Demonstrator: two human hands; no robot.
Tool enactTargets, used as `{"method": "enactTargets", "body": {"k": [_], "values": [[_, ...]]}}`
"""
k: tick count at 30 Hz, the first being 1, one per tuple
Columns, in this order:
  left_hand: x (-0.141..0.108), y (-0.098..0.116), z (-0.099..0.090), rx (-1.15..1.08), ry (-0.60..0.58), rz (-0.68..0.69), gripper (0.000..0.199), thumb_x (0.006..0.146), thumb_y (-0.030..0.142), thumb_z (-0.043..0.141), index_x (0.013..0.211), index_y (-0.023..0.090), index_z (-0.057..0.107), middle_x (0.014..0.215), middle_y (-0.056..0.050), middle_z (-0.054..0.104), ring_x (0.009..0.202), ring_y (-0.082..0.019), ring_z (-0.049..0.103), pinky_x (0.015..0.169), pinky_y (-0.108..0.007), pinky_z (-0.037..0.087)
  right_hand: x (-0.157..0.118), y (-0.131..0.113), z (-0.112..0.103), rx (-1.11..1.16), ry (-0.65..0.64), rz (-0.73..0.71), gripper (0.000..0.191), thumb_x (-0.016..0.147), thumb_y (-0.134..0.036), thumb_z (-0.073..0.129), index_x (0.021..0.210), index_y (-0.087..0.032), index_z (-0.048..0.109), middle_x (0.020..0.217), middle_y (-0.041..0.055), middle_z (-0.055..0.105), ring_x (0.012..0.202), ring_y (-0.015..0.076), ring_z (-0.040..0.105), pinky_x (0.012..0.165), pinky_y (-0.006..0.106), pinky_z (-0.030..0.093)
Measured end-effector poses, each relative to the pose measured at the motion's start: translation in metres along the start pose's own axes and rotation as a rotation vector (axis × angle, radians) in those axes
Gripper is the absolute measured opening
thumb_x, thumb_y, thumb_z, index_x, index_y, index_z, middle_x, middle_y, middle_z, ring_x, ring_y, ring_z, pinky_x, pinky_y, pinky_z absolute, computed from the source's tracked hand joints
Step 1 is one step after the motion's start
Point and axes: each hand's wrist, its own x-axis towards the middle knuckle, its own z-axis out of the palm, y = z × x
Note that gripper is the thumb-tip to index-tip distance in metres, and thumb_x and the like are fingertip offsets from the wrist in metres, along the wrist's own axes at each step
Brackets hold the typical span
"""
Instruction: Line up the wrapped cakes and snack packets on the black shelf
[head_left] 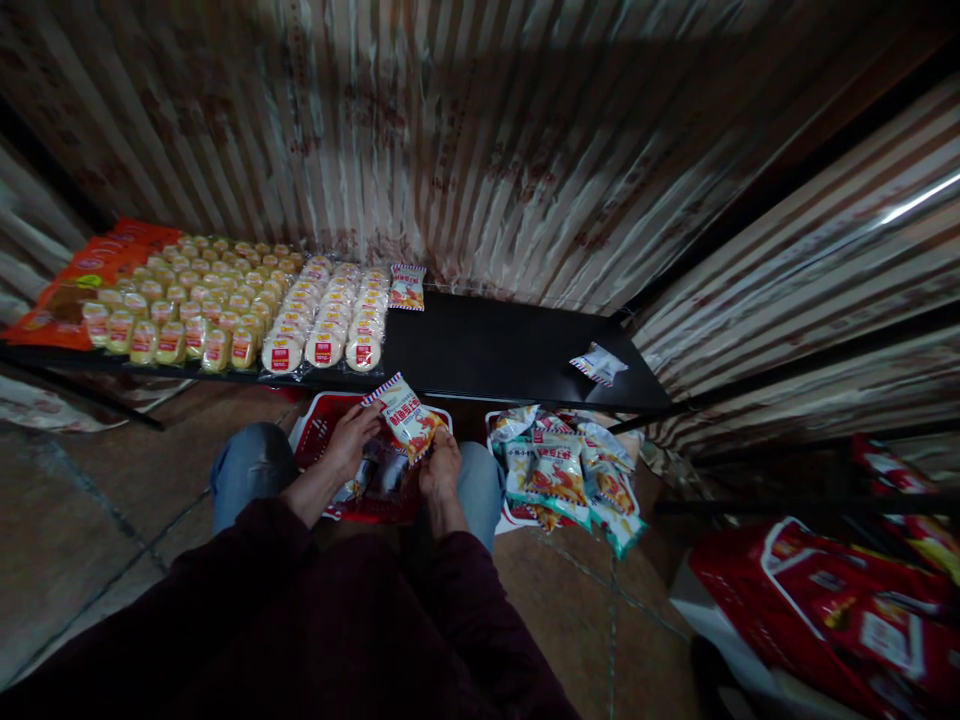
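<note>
Snack bag, glossy and puffed with a striped end, is gripped at opposite sides by our left hand and right hand, above a red plastic basket with shiny packets inside; to its right, a pale-rimmed basket overflows with crinkled white-and-green bags.

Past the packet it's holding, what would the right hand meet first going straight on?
Probably the front edge of the black shelf, beyond the packet; depth is unclear, so the right hand might pass over or under it.
</note>
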Motion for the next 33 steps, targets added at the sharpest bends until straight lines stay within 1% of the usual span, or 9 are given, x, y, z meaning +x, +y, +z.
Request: {"method": "enactTargets", "body": {"k": [3,6,9,12,15,21,24,29,33], "values": [[0.001,-0.001,0.005,0.03,0.023,-0.036,0.04,0.05,0.038,0.081,0.079,0.02,0.061,0.082,-0.002,0.07,0.073,-0.014,0.061,0.073,-0.028,0.043,-0.006,0.002,0.001,0.121,0.062,0.114,0.011,0.068,-0.031,0.061,0.068,-0.024,0.053,0.061,-0.0022,0.066,0.057,0.0141,0.062,0.059,0.027,0.051],[0.004,0.001,0.011,-0.003,0.01,-0.047,0.038,0.052,0.035,0.078,0.08,0.021,0.057,0.081,-0.001,0.069,0.068,-0.015,0.062,0.068,-0.029,0.044,-0.011,0.003,0.001,0.141,0.027,0.193,0.012,0.067,-0.029,0.063,0.07,-0.022,0.054,0.061,-0.0035,0.065,0.056,0.0127,0.061,0.058,0.026,0.05],[0.006,0.001,0.017,-0.046,0.04,-0.022,0.032,0.055,0.029,0.075,0.077,0.02,0.054,0.078,-0.001,0.068,0.066,-0.015,0.063,0.065,-0.027,0.045,-0.014,0.005,-0.001,0.154,0.023,0.214,0.015,0.065,-0.028,0.066,0.071,-0.021,0.054,0.06,-0.005,0.064,0.054,0.0108,0.059,0.056,0.023,0.049],[0.007,-0.001,0.021,-0.038,0.096,-0.002,0.027,0.057,0.024,0.07,0.078,0.019,0.055,0.074,0.0,0.066,0.065,-0.014,0.062,0.063,-0.027,0.046,-0.015,0.004,-0.001,0.158,0.057,0.2,0.016,0.065,-0.03,0.065,0.071,-0.02,0.054,0.059,-0.0055,0.063,0.052,0.0102,0.058,0.056,0.023,0.048],[0.006,-0.002,0.024,-0.023,0.14,0.036,0.025,0.058,0.024,0.068,0.078,0.018,0.055,0.068,0.002,0.063,0.057,-0.012,0.059,0.061,-0.026,0.046,-0.015,0.002,-0.001,0.12,0.049,0.184,0.017,0.066,-0.032,0.065,0.072,-0.02,0.054,0.059,-0.0057,0.063,0.052,0.0099,0.057,0.055,0.023,0.048],[0.008,0.0,0.025,0.013,0.137,0.075,0.027,0.057,0.032,0.069,0.074,0.018,0.054,0.063,0.004,0.06,0.056,-0.011,0.056,0.06,-0.026,0.044,-0.017,-0.002,-0.002,0.08,0.036,0.194,0.02,0.064,-0.034,0.065,0.073,-0.021,0.054,0.058,-0.006,0.061,0.05,0.0093,0.054,0.051,0.022,0.045],[0.011,0.0,0.025,0.023,0.135,0.076,0.029,0.056,0.035,0.07,0.073,0.019,0.053,0.063,0.004,0.06,0.057,-0.012,0.056,0.06,-0.026,0.043,-0.018,-0.002,-0.003,0.081,0.067,0.133,0.021,0.066,-0.038,0.064,0.073,-0.021,0.053,0.058,-0.0065,0.06,0.05,0.0091,0.052,0.05,0.022,0.043],[0.016,0.002,0.024,-0.029,0.144,0.046,0.032,0.054,0.035,0.071,0.074,0.019,0.053,0.064,0.004,0.06,0.055,-0.011,0.055,0.059,-0.026,0.043,-0.02,-0.006,-0.004,0.013,0.005,0.035,0.028,0.071,-0.048,0.061,0.072,-0.022,0.052,0.056,-0.0062,0.057,0.051,0.0104,0.051,0.052,0.023,0.044],[0.016,0.006,0.026,-0.053,0.13,0.033,0.032,0.053,0.033,0.071,0.075,0.018,0.054,0.062,0.004,0.06,0.052,-0.01,0.053,0.055,-0.024,0.041,-0.02,-0.013,-0.002,-0.04,-0.102,-0.004,0.033,0.079,-0.055,0.051,0.082,-0.023,0.057,0.074,0.0001,0.068,0.067,0.0153,0.062,0.061,0.027,0.049]]}}
